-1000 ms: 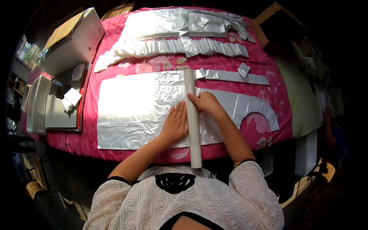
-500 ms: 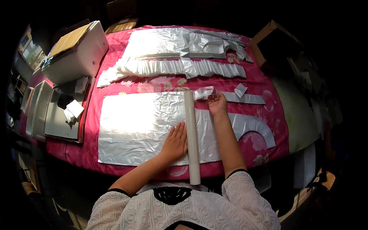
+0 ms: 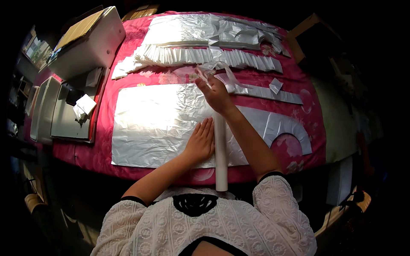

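A stack of silvery-white plastic bags [image 3: 149, 132] lies flat before me, its cut-out handle end to the right. Across it, pointing toward me, rests a long pale tube [image 3: 221, 160]. My left hand [image 3: 201, 140] presses flat on the bags, fingers together and straight, its edge against the tube's left side. Over the tube's far end, my right hand [image 3: 217, 93] is raised with a thin strip of translucent plastic film [image 3: 224, 68] pinched between thumb and fingers. The strip trails right toward a folded plastic band [image 3: 273, 93]. The right hand hides part of the tube's far end.
Beyond lie a fanned row of folded bags [image 3: 171, 56] and another bag stack [image 3: 183, 30]. A white foam box [image 3: 92, 49] and a shallow tray [image 3: 62, 123] stand left. At far right is an open cardboard box [image 3: 297, 38]; a small white square [image 3: 276, 85] lies nearer.
My right hand has moved left and away from me, lifting the film across the tube's far end. My left hand stays flat beside the tube. The whole view has shifted slightly.
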`<action>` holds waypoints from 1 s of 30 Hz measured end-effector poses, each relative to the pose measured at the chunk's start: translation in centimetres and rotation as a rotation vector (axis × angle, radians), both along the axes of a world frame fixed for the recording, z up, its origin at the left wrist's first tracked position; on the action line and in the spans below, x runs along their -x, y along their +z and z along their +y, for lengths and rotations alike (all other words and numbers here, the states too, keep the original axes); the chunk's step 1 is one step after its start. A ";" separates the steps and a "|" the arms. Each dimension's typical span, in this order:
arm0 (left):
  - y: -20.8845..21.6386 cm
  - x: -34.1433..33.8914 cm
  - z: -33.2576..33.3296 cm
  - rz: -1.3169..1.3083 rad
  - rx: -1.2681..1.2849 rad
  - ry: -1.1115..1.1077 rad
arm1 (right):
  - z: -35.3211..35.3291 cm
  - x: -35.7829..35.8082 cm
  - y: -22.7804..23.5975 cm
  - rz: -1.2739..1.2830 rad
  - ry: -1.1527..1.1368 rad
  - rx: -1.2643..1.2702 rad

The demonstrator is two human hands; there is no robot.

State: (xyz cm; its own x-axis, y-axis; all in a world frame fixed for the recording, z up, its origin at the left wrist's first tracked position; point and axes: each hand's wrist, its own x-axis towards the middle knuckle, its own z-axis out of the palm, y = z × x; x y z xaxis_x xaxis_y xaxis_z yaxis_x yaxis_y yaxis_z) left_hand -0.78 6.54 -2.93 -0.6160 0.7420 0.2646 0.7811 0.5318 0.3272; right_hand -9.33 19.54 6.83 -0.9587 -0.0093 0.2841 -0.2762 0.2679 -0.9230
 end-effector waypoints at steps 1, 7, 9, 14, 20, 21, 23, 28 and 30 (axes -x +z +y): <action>-0.3 0.1 -0.2 -0.016 0.007 -0.013 | -3.7 -0.1 0.1 -0.079 0.106 -0.271; -4.0 1.3 0.3 0.211 0.056 0.002 | -18.9 -1.9 -5.7 -0.167 0.463 -0.694; -1.8 0.8 0.3 0.080 0.043 -0.035 | -19.5 -3.2 -3.9 -0.213 0.634 -0.484; -0.9 0.6 -0.2 0.024 -0.024 -0.039 | -9.6 -8.6 -0.1 0.184 0.432 -0.372; 2.3 0.6 -2.2 -0.379 -0.503 -0.052 | 4.9 -14.3 -4.2 0.234 0.136 -0.781; 3.0 0.6 -3.0 -0.450 -0.580 -0.063 | 5.8 -14.7 -4.2 0.206 0.189 -0.852; 4.6 0.3 -5.2 -0.448 -0.577 -0.065 | 6.0 -14.9 -4.4 0.178 0.268 -0.938; 6.4 -0.4 -12.4 -0.389 -0.578 0.138 | -0.6 -11.8 -5.4 0.238 0.407 -0.907; 5.3 -0.7 -16.3 -0.458 -0.690 0.309 | -6.5 -10.1 -5.1 0.287 0.630 -0.634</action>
